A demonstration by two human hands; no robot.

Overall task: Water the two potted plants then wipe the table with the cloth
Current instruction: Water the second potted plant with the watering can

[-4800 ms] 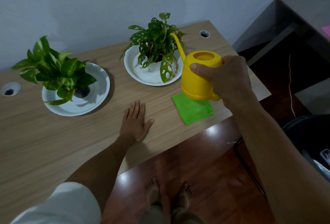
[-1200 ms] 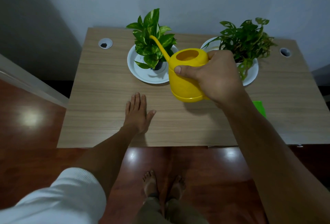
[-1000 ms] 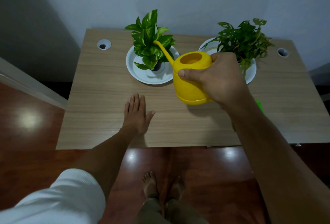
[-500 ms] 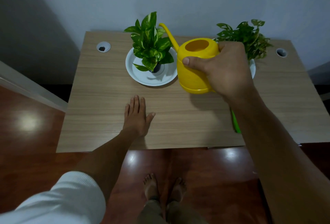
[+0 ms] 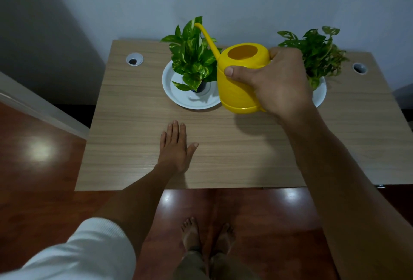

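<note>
My right hand (image 5: 277, 83) grips a yellow watering can (image 5: 240, 78) by its handle, held above the wooden table (image 5: 234, 145) between the two plants. Its thin spout rises up and left, over the leaves of the left plant (image 5: 192, 56), which stands in a small dark pot on a white plate (image 5: 176, 94). The right plant (image 5: 317, 54) sits on another white plate (image 5: 320, 92), partly behind my hand. My left hand (image 5: 175, 148) lies flat on the table, fingers apart, holding nothing. The green cloth is hidden behind my right forearm.
Two round cable holes sit in the table's back corners, left (image 5: 134, 59) and right (image 5: 359, 68). A pale wall runs right behind the table. Polished red-brown floor (image 5: 44, 168) surrounds it, and bare feet (image 5: 207, 235) stand at the front edge.
The watering can has been lifted and tipped back, so its spout now points up over the left plant instead of down into it. My right arm now covers the green cloth. My left hand stayed put.
</note>
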